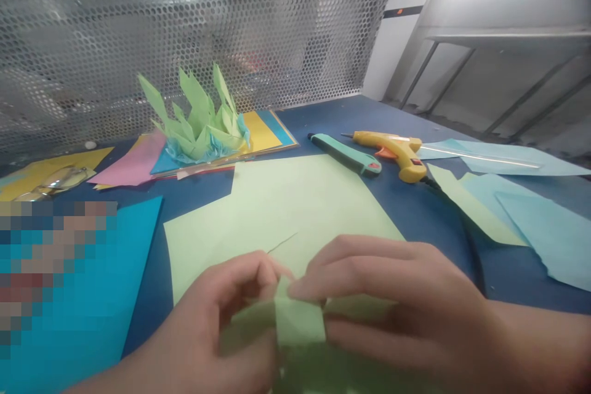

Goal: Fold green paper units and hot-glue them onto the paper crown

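Note:
My left hand (231, 320) and my right hand (392, 295) meet low in the middle of the head view, both closed on a small folded piece of light green paper (301, 320). The fingertips pinch its upper edge, and its lower part is blurred. Beneath the hands lies a large sheet of pale green paper (286, 197) with a cut-out corner. A thin dark line (284, 242) shows on that sheet just beyond my left fingers; I cannot tell whether it is a thread or a mark.
Behind stands a spiky green paper plant (198, 114) on stacked coloured sheets (261, 132). A teal utility knife (346, 154) and a yellow glue gun (392, 151) lie beyond the sheet. Light blue papers (545, 228) are at right, a blue sheet (124, 271) and glasses (58, 180) at left.

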The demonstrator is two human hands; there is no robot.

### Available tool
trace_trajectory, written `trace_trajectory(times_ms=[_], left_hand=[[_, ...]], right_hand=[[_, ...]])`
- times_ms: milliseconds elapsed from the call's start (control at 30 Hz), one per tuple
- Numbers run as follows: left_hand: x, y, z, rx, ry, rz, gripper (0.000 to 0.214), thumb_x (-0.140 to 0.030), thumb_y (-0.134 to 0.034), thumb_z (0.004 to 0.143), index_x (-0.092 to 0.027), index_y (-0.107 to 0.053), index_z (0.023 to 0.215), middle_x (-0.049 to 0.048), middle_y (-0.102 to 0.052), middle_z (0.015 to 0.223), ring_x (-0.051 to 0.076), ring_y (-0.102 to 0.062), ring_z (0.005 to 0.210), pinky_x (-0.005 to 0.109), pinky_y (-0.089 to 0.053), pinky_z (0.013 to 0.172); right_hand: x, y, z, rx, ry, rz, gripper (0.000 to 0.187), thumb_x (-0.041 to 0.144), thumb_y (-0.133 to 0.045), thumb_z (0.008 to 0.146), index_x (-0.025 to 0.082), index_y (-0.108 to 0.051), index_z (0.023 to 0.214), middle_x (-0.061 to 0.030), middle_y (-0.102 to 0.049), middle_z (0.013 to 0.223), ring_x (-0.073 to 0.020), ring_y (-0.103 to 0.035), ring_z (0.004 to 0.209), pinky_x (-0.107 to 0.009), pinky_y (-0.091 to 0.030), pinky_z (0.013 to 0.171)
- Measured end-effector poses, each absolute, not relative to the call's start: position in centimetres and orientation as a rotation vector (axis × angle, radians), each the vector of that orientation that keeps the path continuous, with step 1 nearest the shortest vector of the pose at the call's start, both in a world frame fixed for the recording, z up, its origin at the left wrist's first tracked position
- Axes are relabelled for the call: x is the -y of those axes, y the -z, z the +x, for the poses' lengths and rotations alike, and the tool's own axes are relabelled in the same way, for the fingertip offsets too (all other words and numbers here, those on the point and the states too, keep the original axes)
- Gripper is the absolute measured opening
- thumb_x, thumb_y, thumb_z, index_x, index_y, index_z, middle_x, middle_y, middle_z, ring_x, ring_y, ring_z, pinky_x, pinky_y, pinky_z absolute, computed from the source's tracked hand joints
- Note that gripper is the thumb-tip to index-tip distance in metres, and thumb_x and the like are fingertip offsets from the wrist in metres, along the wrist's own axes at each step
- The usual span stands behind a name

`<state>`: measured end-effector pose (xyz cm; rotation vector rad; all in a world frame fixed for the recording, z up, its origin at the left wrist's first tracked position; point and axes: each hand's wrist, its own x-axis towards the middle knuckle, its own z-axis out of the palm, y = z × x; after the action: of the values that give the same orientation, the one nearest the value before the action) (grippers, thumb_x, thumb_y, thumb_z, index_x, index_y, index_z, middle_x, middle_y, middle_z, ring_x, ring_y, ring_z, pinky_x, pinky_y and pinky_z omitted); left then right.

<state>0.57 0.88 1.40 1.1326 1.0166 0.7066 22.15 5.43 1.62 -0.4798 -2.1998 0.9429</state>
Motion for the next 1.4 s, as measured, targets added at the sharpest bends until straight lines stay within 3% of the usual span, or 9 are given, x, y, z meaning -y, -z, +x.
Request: trace_trajectory(times_ms=[67,200,433,567,867,1033,1133,1267,1400], left_hand=[[-0.8,-1.3,0.7,-1.032,-0.737,1.006,0.028,-0.010,-0.081,0.073,-0.023,-0.056,0.075,-0.0056,-0.061,0.079,0.011,-0.053,0.071,0.017,-0.046,0.061],[-0.7,-1.3,1.1,-1.085,-0.768,0.976,0.032,-0.019,-0.088,0.071,-0.025,-0.061,0.087,-0.0026,-0.070,0.083,0.015,-0.064,0.078,0.021,-0.050,0.067],[-0.3,-1.4,1.0,-1.194,-0.870,0.964,0.045,-0.034,-0.085,0.079,-0.030,-0.062,0.117,-0.0046,-0.076,0.078,0.014,-0.071,0.076,0.017,-0.053,0.067],[-0.4,-1.3,1.0,-1.175,-0.875,0.907,0.043,-0.033,-0.089,0.075,-0.032,-0.067,0.112,-0.0041,-0.076,0.084,0.014,-0.073,0.079,0.018,-0.055,0.071],[-0.6,-1.8,1.3,-1.244,-0.922,0.977,0.032,-0.012,-0.092,0.064,-0.033,-0.080,0.086,-0.0080,-0.076,0.079,0.010,-0.070,0.076,0.010,-0.053,0.068],[-0.4,-2.0,1.4,-1.285,-0.932,0.983,0.026,-0.016,-0.092,0.065,-0.030,-0.080,0.084,-0.0073,-0.077,0.074,0.011,-0.070,0.072,0.012,-0.054,0.065],[-0.2,-1.9,1.4,-1.259,-0.958,0.966,0.018,-0.022,-0.089,0.071,-0.031,-0.080,0.084,-0.0073,-0.077,0.073,0.012,-0.071,0.071,0.015,-0.055,0.063],[-0.1,-1.7,1.6,-1.287,-0.926,0.986,0.018,-0.025,-0.091,0.069,-0.032,-0.080,0.081,-0.0080,-0.075,0.069,0.011,-0.068,0.066,0.012,-0.052,0.058],[0.1,-1.6,1.8,-1.301,-1.001,1.064,0.007,-0.030,-0.085,0.077,-0.034,-0.080,0.081,-0.0097,-0.075,0.071,0.008,-0.068,0.068,0.009,-0.052,0.061]], right_hand=[[-5.4,-1.5,22.1,2.187,-0.922,-0.504,0.012,0.014,-0.076,0.088,0.016,-0.073,0.100,-0.0036,-0.073,0.092,-0.0112,-0.071,0.084,-0.015,-0.057,0.077],[-5.3,-1.2,21.8,2.110,-0.856,-0.527,0.032,0.005,-0.075,0.082,0.019,-0.067,0.110,-0.0004,-0.070,0.095,-0.0092,-0.069,0.083,-0.014,-0.056,0.079],[-5.9,-1.2,22.1,2.171,-0.831,-0.512,0.006,0.012,-0.073,0.090,0.015,-0.078,0.089,-0.0060,-0.069,0.101,-0.0097,-0.071,0.086,-0.013,-0.056,0.081],[-6.1,-1.2,22.3,2.169,-0.852,-0.545,0.009,0.012,-0.074,0.090,0.016,-0.082,0.089,-0.0059,-0.073,0.107,-0.0068,-0.071,0.074,-0.012,-0.057,0.075],[-5.8,-1.4,21.4,1.964,-1.104,-0.764,0.008,0.015,-0.084,0.077,0.018,-0.078,0.073,-0.0023,-0.079,0.082,-0.0122,-0.076,0.073,-0.015,-0.060,0.070],[-5.7,-1.4,21.2,1.882,-1.272,-0.841,0.011,0.010,-0.082,0.075,0.018,-0.077,0.068,-0.0007,-0.079,0.077,-0.0096,-0.072,0.068,-0.012,-0.058,0.065],[-5.6,-1.4,21.2,1.852,-1.338,-0.888,0.011,0.017,-0.085,0.075,0.018,-0.076,0.067,0.0001,-0.076,0.069,-0.0100,-0.069,0.062,-0.014,-0.057,0.060],[-5.5,-1.4,21.1,1.822,-1.408,-0.928,0.021,0.030,-0.088,0.074,0.017,-0.074,0.066,0.0005,-0.072,0.062,-0.0098,-0.063,0.056,-0.016,-0.054,0.054],[-5.5,-1.4,21.0,1.837,-1.400,-0.930,0.023,0.030,-0.088,0.075,0.017,-0.072,0.066,0.0017,-0.071,0.062,-0.0089,-0.062,0.057,-0.015,-0.052,0.055]])
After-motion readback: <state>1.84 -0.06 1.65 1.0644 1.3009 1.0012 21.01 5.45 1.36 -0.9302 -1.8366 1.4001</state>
